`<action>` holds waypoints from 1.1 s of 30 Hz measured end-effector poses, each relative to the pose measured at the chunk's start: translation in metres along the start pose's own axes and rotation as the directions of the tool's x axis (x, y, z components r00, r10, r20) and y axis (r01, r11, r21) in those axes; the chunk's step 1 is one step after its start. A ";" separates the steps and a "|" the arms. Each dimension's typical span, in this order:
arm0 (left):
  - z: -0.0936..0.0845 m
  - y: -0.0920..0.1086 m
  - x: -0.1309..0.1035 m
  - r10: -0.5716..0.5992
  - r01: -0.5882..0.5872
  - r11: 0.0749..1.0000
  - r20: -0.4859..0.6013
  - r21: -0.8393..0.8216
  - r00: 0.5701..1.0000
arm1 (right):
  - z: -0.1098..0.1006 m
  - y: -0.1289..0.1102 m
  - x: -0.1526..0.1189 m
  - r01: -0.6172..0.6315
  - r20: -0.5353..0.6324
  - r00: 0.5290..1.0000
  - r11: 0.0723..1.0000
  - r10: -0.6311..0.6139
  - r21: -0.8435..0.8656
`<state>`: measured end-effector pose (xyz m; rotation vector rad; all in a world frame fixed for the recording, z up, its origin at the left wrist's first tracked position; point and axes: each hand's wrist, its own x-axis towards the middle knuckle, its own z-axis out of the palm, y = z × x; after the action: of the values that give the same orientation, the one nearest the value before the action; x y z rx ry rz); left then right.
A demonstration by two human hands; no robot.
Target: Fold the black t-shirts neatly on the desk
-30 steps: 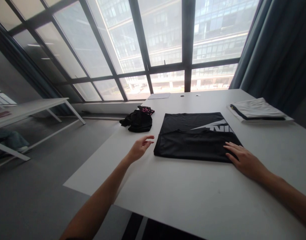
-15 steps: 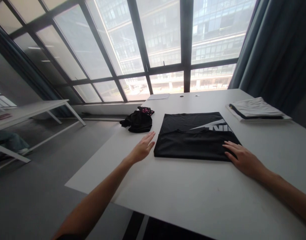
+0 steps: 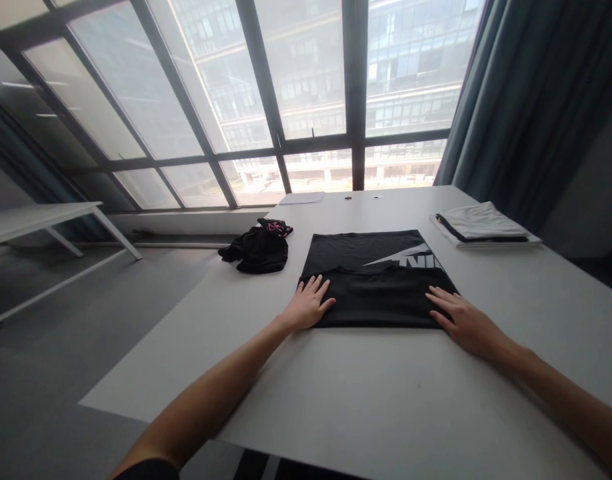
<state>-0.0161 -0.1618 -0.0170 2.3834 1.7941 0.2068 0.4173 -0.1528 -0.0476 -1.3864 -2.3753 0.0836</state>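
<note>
A black T-shirt (image 3: 381,297) lies folded flat on the white table (image 3: 356,387), its near part doubled over toward the window. Pale printed lettering shows on the layer beyond the fold, partly covered by it. My left hand (image 3: 309,303) rests on the shirt's near left corner with its fingers spread. On the near right corner lies my right hand (image 3: 459,317), fingers stretched out across the cloth. Neither hand grips the fabric.
A crumpled black garment (image 3: 261,250) with pink marks sits at the table's left edge. Toward the right is a folded stack of white and black clothes (image 3: 483,223). White paper (image 3: 302,198) lies at the far edge. Another white table (image 3: 46,217) stands at left.
My left hand has moved from beside the shirt onto its left corner and spread its fingers. My right hand stays on the right corner. The view has turned slightly right.
</note>
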 end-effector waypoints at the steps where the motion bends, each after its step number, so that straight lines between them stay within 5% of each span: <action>1: -0.004 0.004 0.003 0.015 -0.015 1.000 -0.001 -0.010 1.000 | -0.002 -0.001 0.003 0.005 -0.002 1.000 1.000 -0.005 -0.007; 5: -0.012 0.038 0.033 0.104 -0.105 0.994 -0.060 -0.025 0.993 | -0.009 -0.018 0.033 0.013 -0.032 0.999 0.999 -0.014 -0.033; 11: 0.017 0.076 0.076 0.104 -0.103 0.994 -0.045 0.029 0.994 | 0.018 -0.060 0.091 -0.046 0.095 0.994 0.994 0.055 -0.097; 16: 0.024 0.076 0.077 0.115 -0.108 0.990 -0.074 0.089 0.991 | 0.038 -0.066 0.097 -0.146 0.187 0.968 0.980 0.169 -0.132; 22: 0.008 0.073 0.073 0.052 -0.011 0.987 -0.249 0.162 0.967 | 0.023 -0.051 0.093 -0.190 0.089 0.975 0.972 0.203 -0.138; 28: 0.012 0.049 0.074 -0.076 0.083 0.989 -0.063 0.119 0.995 | 0.020 -0.024 0.091 -0.270 0.129 0.946 0.943 0.297 -0.193; 33: 0.015 0.044 0.078 -0.079 0.083 0.991 -0.039 0.102 0.996 | 0.025 -0.020 0.091 -0.293 0.140 0.937 0.937 0.321 -0.187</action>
<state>0.0494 -0.0996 -0.0216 2.3832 1.9584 0.1509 0.3524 -0.0819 -0.0383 -1.8942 -2.3177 0.0953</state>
